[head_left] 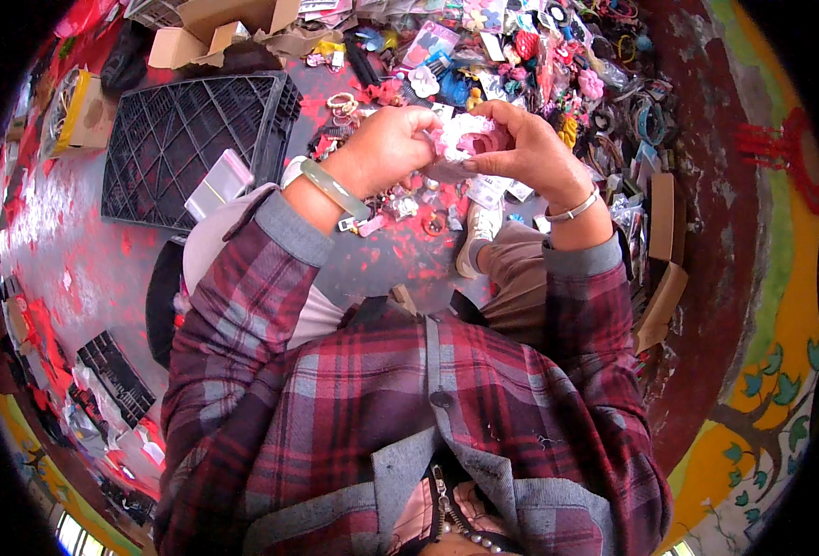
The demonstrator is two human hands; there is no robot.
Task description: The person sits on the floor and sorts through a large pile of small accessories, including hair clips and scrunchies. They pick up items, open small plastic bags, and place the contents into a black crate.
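Between both hands, up in front of my body, is a pink and white frilly hair scrunchie (465, 139), ring-shaped with ruffled edges. My left hand (386, 148) is closed on its left side, thumb and fingers pinched together. On the other side, my right hand (530, 153) curves round the frill, with the thumb below and the fingers above. Something white sits under the scrunchie, partly hidden by it and the fingers. Small hair accessories lie on the floor below my hands, and a ring of beads (342, 105) is nearest my left hand.
A black plastic crate (196, 139) is at the left, with a clear packet (219, 185) at its near corner. Mixed hair accessories (539, 56) are heaped beyond my hands. Cardboard boxes (666, 222) stand at right, another cardboard box (233, 23) at far left. My shoe (481, 236) is below.
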